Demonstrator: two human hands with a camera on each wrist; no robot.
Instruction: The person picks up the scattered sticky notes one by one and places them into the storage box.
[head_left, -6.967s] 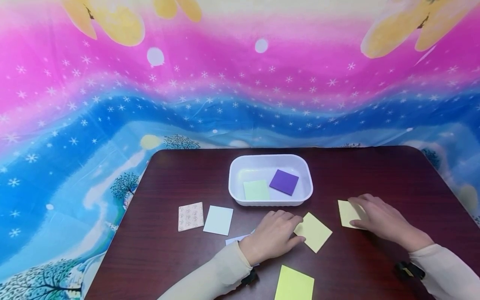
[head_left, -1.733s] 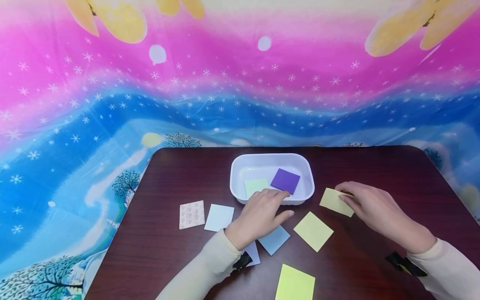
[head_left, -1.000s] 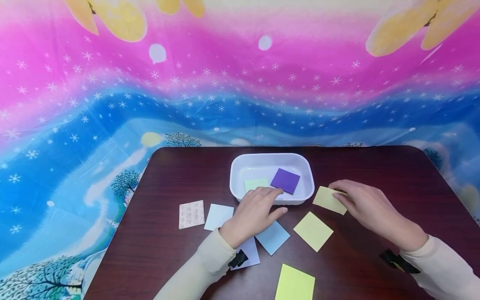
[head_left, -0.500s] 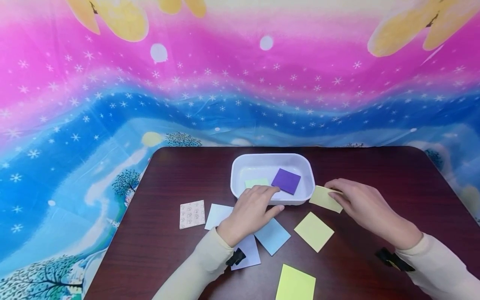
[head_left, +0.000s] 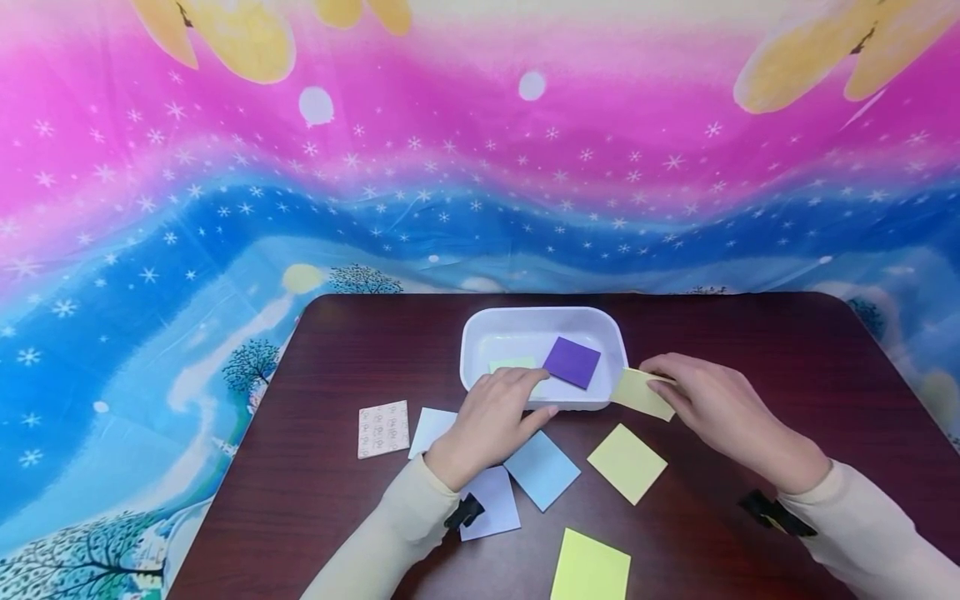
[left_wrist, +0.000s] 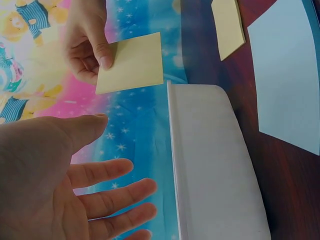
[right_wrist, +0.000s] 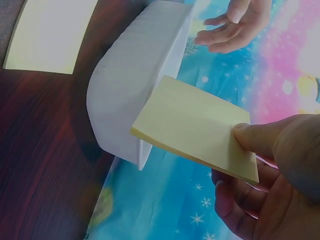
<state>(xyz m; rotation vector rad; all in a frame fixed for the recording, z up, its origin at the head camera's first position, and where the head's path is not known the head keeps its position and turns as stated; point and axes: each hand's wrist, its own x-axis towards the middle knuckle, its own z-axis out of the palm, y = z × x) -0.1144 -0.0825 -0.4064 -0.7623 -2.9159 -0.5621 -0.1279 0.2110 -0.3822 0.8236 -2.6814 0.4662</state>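
My right hand (head_left: 723, 412) pinches a pale yellow sticky note pad (head_left: 641, 393) between thumb and fingers, up off the table at the right end of a white plastic tub (head_left: 543, 312). In the right wrist view the held pad (right_wrist: 195, 130) overlaps the tub's rim. The left hand (head_left: 491, 421) hovers at the tub's near side, palm down, fingers loosely extended with nothing in them. Inside the tub lie a purple sticky note pad (head_left: 572, 362) and a light green one (head_left: 512, 365), the latter partly hidden by the left fingers.
On the dark wooden table (head_left: 375, 342) lie another pale yellow pad (head_left: 627, 463), a bright yellow pad (head_left: 591, 567), a blue pad (head_left: 543, 471), a lavender pad (head_left: 497, 508), a whitish pad (head_left: 430, 429) and a patterned pad (head_left: 383, 429). A printed cloth (head_left: 450, 167) hangs behind.
The right hand has lifted the pale yellow pad from the table's right side and carried it left to the tub. The left hand has left the other yellow pad and drifted left beside the tub.
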